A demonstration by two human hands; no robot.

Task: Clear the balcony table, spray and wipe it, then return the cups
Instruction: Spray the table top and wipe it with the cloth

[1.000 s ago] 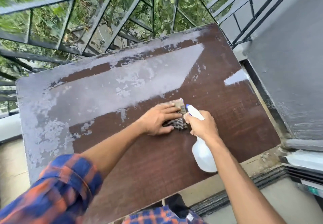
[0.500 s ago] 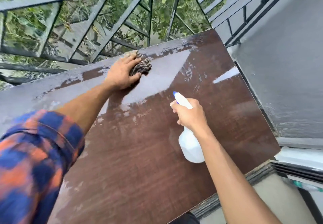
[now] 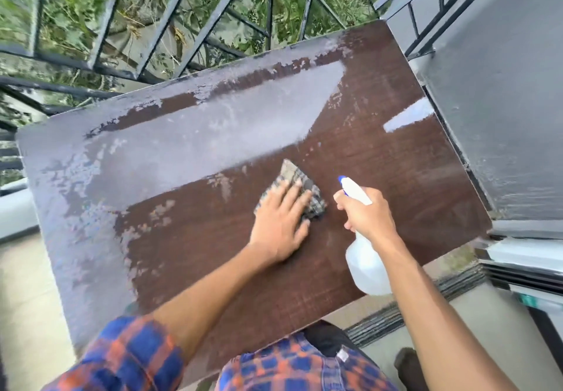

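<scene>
The dark brown balcony table [image 3: 198,262] fills the view, with wet grey sheen across its far and left parts. My left hand [image 3: 281,224] presses flat with straight fingers on a checked cloth [image 3: 300,182] near the table's middle. Just to the right, my right hand [image 3: 364,215] grips the neck of a white spray bottle [image 3: 365,265] with a blue-tipped nozzle, held above the table's near right part. No cups are in view.
A black metal railing [image 3: 189,21] runs along the table's far side with greenery beyond. A grey wall [image 3: 502,101] stands close on the right. A window frame or ledge [image 3: 524,262] sits at the near right. Pale floor lies to the left.
My left hand has drawn the cloth back from the table's far edge to the middle, beside the spray bottle. My right hand with the bottle has stayed about where it was.
</scene>
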